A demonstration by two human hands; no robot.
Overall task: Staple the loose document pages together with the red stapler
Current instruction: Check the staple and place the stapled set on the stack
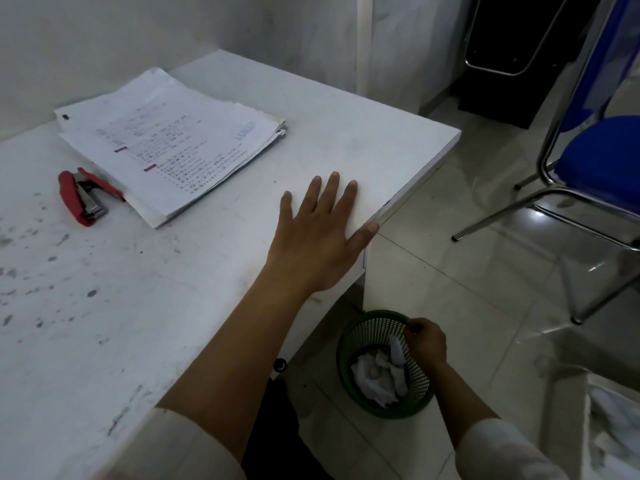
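A stack of printed document pages [173, 140] lies at the back left of the white table [138, 306]. The red stapler [85, 197] lies just left of the stack's near corner, its jaws hinged apart. My left hand [318, 237] rests flat on the table near its right edge, fingers straight, thumb at the edge, well to the right of the pages. Down at the floor, my right hand [424, 341] has its fingers curled over the rim of a green mesh wastebasket [349, 358].
The wastebasket holds crumpled white paper [377, 379] and stands on the tiled floor beside the table's right leg. A blue chair with chrome legs [595, 168] stands to the right. A wall runs behind the table. Dark smudges mark the table's left side.
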